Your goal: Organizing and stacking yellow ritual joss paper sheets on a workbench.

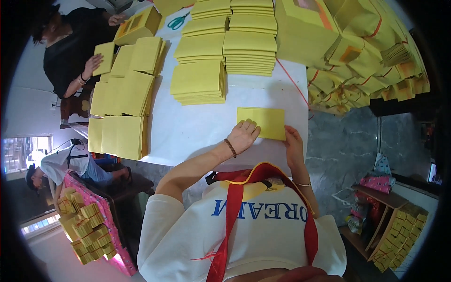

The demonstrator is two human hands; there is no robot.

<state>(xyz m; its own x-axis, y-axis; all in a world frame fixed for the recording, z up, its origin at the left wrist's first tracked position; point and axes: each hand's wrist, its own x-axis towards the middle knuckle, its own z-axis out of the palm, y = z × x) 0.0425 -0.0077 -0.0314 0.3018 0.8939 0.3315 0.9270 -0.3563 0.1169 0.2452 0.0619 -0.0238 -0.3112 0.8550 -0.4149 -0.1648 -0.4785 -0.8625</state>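
On the near right part of the white-covered table lies a yellow paper piece (268,123), rectangular, possibly a folded sheet or thin stack. My left hand (245,135), with a brown beaded bracelet at the wrist, lies over its left end, fingers resting on top. At the right edge of the same paper is my right hand (294,141), its fingertips closed on that edge; the thumb is partly hidden. Beyond my hands stands a stack of yellow paper (197,82), with taller stacks (249,54) behind it.
More yellow stacks (124,96) line the table's left side. A co-worker (73,51) holds a yellow packet (104,58) there. Green-handled scissors (178,21) lie at the back. Yellow bundles tied with red string (361,56) fill the right. A red ribbon (293,82) hangs by the table's right edge.
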